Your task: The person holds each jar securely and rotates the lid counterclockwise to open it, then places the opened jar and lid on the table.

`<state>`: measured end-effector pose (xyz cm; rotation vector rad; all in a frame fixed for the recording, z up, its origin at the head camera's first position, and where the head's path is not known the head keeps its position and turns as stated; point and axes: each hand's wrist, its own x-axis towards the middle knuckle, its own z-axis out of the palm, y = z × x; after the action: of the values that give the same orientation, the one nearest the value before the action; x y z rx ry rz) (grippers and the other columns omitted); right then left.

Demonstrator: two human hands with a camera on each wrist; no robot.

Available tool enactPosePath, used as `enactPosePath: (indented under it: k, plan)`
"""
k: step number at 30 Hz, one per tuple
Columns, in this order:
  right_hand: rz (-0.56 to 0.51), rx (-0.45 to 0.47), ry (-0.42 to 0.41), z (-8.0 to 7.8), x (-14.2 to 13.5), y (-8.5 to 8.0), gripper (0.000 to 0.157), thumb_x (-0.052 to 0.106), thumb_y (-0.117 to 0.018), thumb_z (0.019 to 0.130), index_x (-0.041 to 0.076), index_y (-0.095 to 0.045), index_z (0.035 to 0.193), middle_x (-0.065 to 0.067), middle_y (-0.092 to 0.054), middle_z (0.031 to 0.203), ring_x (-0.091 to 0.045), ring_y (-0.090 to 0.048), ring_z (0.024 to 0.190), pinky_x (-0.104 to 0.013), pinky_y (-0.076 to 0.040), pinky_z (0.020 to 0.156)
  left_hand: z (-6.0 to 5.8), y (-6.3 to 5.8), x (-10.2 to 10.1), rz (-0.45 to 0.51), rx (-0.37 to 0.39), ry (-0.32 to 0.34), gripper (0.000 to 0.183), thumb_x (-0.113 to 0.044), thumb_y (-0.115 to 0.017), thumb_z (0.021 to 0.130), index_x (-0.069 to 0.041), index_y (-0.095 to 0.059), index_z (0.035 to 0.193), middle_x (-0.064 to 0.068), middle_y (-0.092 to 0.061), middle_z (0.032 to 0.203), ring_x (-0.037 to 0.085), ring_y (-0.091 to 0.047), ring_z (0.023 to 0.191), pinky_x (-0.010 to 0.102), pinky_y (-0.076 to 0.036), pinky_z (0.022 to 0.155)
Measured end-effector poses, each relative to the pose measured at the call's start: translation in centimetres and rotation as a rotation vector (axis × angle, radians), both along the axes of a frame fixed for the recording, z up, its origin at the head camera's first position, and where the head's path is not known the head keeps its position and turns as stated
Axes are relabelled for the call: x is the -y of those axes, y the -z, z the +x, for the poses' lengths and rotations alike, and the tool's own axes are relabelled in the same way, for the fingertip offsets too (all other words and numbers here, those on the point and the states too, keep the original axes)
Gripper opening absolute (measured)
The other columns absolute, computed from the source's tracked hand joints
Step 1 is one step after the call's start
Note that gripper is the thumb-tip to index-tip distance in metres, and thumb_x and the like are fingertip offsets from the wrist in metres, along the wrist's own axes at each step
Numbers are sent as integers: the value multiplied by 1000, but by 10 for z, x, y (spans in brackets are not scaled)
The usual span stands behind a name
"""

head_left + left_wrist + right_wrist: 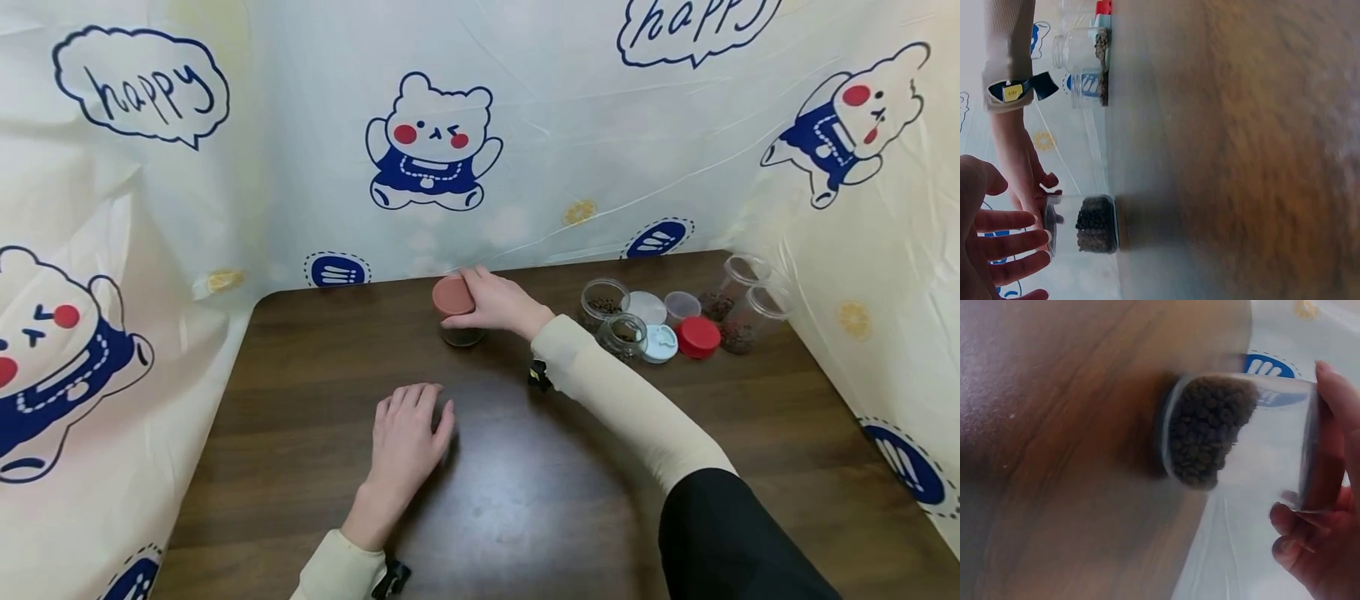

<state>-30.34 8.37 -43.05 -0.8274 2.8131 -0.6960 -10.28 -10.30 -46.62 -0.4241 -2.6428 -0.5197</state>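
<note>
One jar (459, 321) in right hand (495, 302), fingers curled over brown lid (452, 296), near table's (525, 500) back edge, centre. Jar upright on wood; clear round wall, dark pellets (1207, 428) fill bottom part. Lid appears seated; whether tight, cannot tell. Left hand (405, 442) flat, fingers relaxed, holding nothing, mid-table. Other jars (675, 312), loose lids wait at back right corner, several uncapped.

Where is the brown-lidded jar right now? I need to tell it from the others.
In the head view the brown-lidded jar stands at the table's far middle, gripped by the right hand, left of the jar cluster.
</note>
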Motion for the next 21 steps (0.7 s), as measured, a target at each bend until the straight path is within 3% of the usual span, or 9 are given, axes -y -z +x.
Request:
enactPosePath:
  k: [9,15,21]
  plan:
    - [2,-26,94,8,2,6,83,59,-76,82,6,-47,139,-9,-54,125,-22,-62,98,-38,-58,84,0,1,-3,-33,40,12,26,-27,-69,97,-6,-74,112,11,-74,107,35,-67,102,58,-50,88]
    - [20,-78,107,25,-8,9,80,61,-76,79,6,-51,130,-9,-53,118,-22,-63,88,-37,-58,75,3,2,-3,-43,71,13,28,-30,-68,98,-7,-75,113,10,-75,108,33,-67,103,58,-50,91]
    - [11,-103,132,45,-26,5,85,62,-76,76,4,-51,133,-9,-53,116,-22,-62,85,-39,-58,72,2,-1,-2,-41,68,8,30,-31,-68,99,-5,-74,113,11,-74,109,34,-67,103,57,-49,91]
